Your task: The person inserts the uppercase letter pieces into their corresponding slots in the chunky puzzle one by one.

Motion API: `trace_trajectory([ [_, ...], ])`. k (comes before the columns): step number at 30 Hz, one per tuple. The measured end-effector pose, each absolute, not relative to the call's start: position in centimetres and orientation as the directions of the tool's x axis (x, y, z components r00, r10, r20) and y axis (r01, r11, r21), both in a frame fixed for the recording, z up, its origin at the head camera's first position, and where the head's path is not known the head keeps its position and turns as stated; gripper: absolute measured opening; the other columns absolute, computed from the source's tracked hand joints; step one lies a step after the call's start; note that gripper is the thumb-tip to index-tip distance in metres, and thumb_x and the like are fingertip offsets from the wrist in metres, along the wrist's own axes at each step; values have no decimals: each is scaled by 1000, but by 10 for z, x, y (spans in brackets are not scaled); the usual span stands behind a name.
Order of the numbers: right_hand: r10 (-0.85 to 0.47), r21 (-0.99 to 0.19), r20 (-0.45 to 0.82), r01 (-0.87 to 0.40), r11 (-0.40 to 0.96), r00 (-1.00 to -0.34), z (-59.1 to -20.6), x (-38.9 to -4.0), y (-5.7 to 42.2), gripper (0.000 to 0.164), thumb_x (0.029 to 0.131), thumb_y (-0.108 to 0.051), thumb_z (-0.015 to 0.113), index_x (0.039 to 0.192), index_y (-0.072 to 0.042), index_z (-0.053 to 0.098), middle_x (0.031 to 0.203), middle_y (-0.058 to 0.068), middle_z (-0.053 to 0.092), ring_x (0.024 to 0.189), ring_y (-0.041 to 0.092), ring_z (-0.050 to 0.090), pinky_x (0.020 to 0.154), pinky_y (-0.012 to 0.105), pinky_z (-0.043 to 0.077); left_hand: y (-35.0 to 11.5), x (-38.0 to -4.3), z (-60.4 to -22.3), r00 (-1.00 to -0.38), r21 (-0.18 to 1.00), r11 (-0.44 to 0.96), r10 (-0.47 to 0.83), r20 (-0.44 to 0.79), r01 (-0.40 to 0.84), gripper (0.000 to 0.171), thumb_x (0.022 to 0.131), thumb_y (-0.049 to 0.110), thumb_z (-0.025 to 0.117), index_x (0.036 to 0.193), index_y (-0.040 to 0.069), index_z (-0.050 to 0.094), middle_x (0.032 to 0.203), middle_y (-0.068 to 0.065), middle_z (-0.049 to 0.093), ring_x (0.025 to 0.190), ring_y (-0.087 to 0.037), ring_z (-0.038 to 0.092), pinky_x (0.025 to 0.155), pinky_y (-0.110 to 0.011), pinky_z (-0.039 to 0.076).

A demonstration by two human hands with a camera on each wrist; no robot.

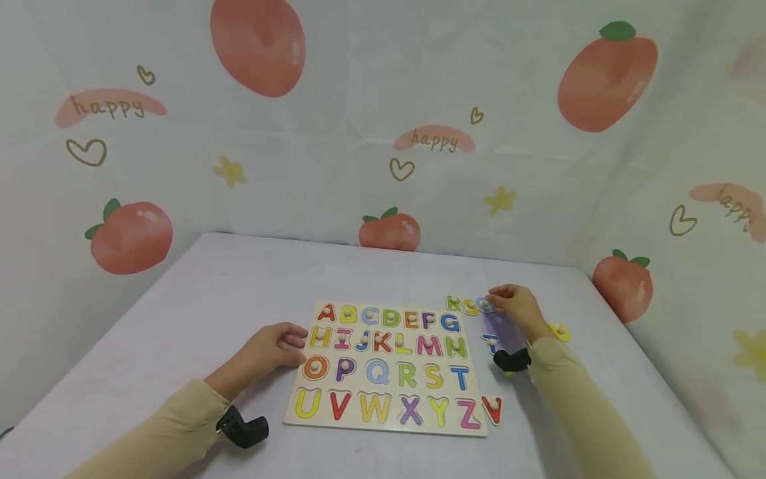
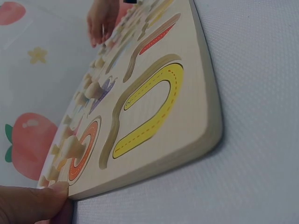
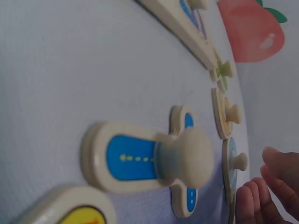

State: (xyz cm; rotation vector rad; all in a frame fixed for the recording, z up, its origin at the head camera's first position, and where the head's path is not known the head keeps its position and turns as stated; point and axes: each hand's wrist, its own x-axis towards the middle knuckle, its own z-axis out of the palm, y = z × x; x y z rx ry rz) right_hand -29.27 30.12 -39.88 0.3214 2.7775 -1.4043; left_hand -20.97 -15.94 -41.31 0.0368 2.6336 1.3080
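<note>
A wooden alphabet board (image 1: 328, 387) lies on the table, with knobbed letters A through P in its upper rows and knobless letter recesses below. My left hand (image 1: 272, 351) touches its left edge beside the O piece (image 1: 315, 367), the thumb (image 2: 49, 198) resting at the edge. Beyond the board's upper right corner, my right hand (image 1: 519, 311) is at the light blue Q piece (image 1: 483, 305). In the right wrist view its thumb and fingers are just beside the Q's knob (image 3: 240, 161), with no clear grip on it. The blue T piece (image 3: 131, 158) lies nearer the right wrist.
Green R (image 1: 453, 304) and yellow S (image 1: 471, 307) pieces lie left of the Q. A red V-like piece (image 1: 493, 410) touches the board's lower right side. Another yellow piece (image 1: 560, 332) lies right of the right wrist. A fruit-printed cloth (image 1: 335, 133) hangs behind the table.
</note>
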Motion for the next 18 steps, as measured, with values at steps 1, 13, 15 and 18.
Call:
trace_trajectory([
  [1,177,-789,-112,195,583,-978,-400,-294,302,36,94,-19,62,122,3,58,123,21,60,93,15,59,76,21,50,-159,-210,-413,-980,791,608,110,-168,-67,49,78,9,78,122,-2,58,99,-7,64,83,-14,60,77,-32,52],
  [13,158,-707,-164,227,670,-974,-403,-300,303,33,90,-18,67,119,-2,64,111,15,65,90,21,55,77,29,42,-158,-210,-412,-978,793,605,114,-175,-72,49,78,9,78,122,-2,58,98,-8,63,82,-14,59,78,-32,52],
  [15,153,-703,-171,229,673,-973,-403,-300,303,31,91,-18,67,118,-2,65,111,14,65,91,22,54,78,29,41,-158,-210,-413,-978,793,605,113,-175,-72,49,78,9,78,121,-2,59,98,-8,63,82,-14,59,77,-32,52],
  [18,150,-699,-176,231,677,-973,-403,-300,303,30,91,-17,67,117,-2,66,111,14,65,91,22,54,78,30,41,-158,-209,-412,-979,796,601,114,-172,-70,49,77,9,78,121,-3,59,98,-8,63,82,-14,60,77,-32,52],
])
